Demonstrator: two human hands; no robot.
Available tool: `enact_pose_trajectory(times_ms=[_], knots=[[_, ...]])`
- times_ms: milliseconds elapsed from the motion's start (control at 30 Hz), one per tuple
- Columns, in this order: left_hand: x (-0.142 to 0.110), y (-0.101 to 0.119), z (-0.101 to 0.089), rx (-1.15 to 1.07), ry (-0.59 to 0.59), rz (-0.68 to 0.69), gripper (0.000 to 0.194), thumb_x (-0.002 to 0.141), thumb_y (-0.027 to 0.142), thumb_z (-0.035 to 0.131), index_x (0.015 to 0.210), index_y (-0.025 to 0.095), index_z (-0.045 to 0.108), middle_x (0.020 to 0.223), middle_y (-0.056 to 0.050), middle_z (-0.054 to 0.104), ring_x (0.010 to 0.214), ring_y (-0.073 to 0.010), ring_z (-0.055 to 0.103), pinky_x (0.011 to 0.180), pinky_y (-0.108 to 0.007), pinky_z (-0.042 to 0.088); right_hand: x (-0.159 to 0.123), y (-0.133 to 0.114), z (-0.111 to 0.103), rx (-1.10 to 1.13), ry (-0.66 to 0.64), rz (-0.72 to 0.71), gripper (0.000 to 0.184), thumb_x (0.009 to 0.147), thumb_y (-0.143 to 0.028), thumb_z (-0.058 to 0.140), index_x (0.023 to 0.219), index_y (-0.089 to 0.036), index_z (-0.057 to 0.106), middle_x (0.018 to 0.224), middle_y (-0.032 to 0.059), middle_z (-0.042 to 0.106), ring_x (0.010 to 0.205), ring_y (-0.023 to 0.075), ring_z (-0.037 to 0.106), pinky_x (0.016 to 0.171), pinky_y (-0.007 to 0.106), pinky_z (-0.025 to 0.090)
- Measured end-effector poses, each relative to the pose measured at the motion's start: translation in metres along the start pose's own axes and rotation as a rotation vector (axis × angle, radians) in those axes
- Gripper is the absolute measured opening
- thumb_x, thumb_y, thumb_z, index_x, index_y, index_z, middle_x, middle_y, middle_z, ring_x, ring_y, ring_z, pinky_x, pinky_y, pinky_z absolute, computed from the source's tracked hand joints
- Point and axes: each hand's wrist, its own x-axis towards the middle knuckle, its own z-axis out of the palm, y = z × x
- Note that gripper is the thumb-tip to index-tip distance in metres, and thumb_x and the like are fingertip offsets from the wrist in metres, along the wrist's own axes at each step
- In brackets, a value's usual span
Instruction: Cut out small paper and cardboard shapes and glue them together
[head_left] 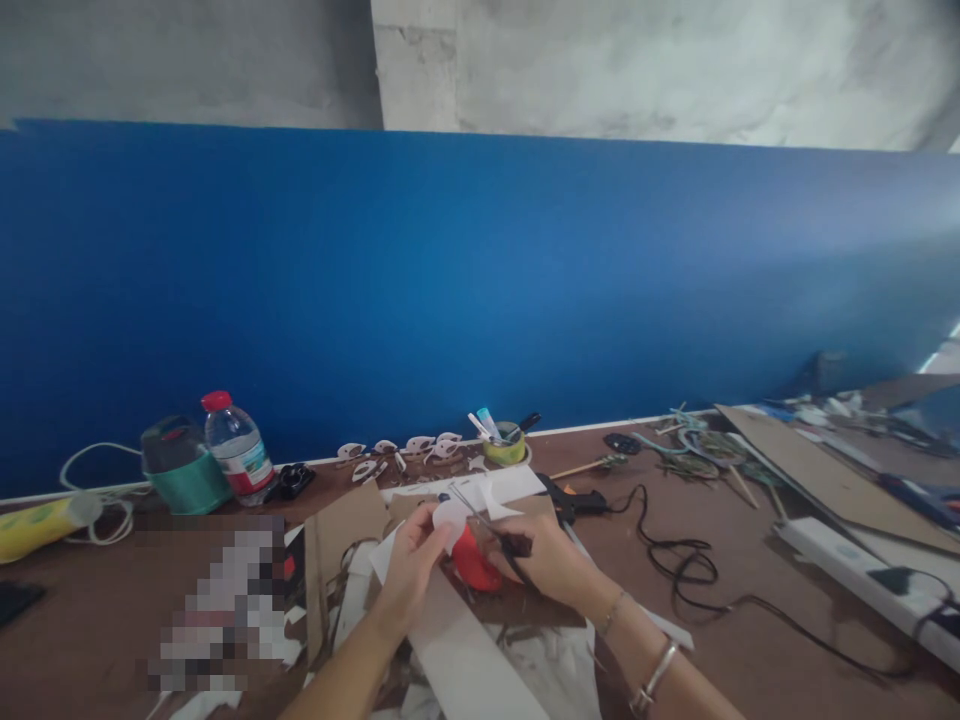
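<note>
My left hand [415, 565] is closed, pinching a small white paper piece [448, 520] with a rounded edge between thumb and fingers. My right hand [553, 560] grips a pair of scissors [516, 546] with dark handles, and their blades point up and left beside the paper. Just below the blades is a smooth red object [474, 562] whose kind I cannot make out, partly hidden by the right fingers. Under both hands runs a long white strip [472, 645] of paper or card. More cut white paper [517, 486] lies behind the hands.
Small white cut shapes [420, 446] line the back edge beside a yellow tape roll [504, 449] holding pens. A black glue gun [576, 500] trails its cable rightward near a white power strip [847, 570]. Leftward stands a red-capped bottle [238, 450]. Cardboard [345, 530] lies nearby.
</note>
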Motion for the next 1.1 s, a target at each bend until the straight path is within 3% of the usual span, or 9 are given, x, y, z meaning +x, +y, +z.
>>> enact_pose_trajectory(times_ms=[133,333,633,867,1000,1100], knots=[[0.002,-0.004,-0.004,0.002,0.003,0.021,0.023,0.07,0.034,0.068,0.082,0.015,0.066,0.069,-0.002,0.062,0.06,-0.0125,0.05,0.057,-0.022,0.037,-0.001,-0.003,-0.001,-0.019,-0.014,-0.038,0.014,0.075,-0.021,0.056,0.071,-0.015,0.068,0.06,-0.0029,0.058,0.057,0.0111,0.046,0.051,0.02,0.03],[0.002,-0.007,-0.005,-0.049,-0.015,0.023,0.019,0.069,0.031,0.067,0.078,0.015,0.066,0.067,-0.002,0.061,0.06,-0.0122,0.05,0.057,-0.022,0.037,-0.001,-0.002,-0.002,-0.035,-0.029,-0.029,0.012,0.07,-0.019,0.058,0.07,-0.015,0.069,0.063,-0.0005,0.063,0.061,0.0137,0.051,0.055,0.02,0.036],[0.0,-0.003,-0.001,-0.125,0.034,-0.032,0.022,0.064,0.027,0.069,0.082,0.014,0.067,0.069,-0.002,0.064,0.06,-0.0124,0.052,0.057,-0.022,0.039,-0.001,0.004,-0.001,0.02,-0.067,-0.037,0.014,0.072,-0.019,0.058,0.07,-0.014,0.07,0.063,-0.0007,0.063,0.061,0.0133,0.052,0.054,0.02,0.037],[0.0,-0.004,-0.003,-0.147,-0.017,-0.018,0.02,0.069,0.026,0.068,0.084,0.014,0.067,0.069,-0.001,0.065,0.061,-0.0116,0.053,0.058,-0.021,0.04,-0.002,0.007,0.001,0.034,-0.041,-0.065,0.015,0.073,-0.018,0.057,0.075,-0.015,0.071,0.068,0.0003,0.066,0.064,0.0138,0.054,0.058,0.021,0.039],[0.001,-0.007,-0.005,-0.147,-0.019,-0.009,0.021,0.069,0.026,0.068,0.086,0.014,0.067,0.071,-0.002,0.066,0.062,-0.0123,0.055,0.06,-0.021,0.041,-0.001,0.011,0.002,0.014,-0.023,-0.076,0.014,0.07,-0.015,0.055,0.065,-0.015,0.068,0.06,-0.0015,0.061,0.058,0.0117,0.048,0.054,0.021,0.035],[0.001,-0.006,-0.004,-0.139,-0.012,-0.018,0.023,0.068,0.028,0.069,0.087,0.015,0.067,0.072,-0.003,0.067,0.066,-0.0151,0.058,0.063,-0.023,0.043,0.0,0.014,0.003,-0.004,-0.016,-0.079,0.015,0.069,-0.014,0.055,0.056,-0.015,0.061,0.051,-0.004,0.049,0.052,0.0093,0.038,0.048,0.02,0.027]])
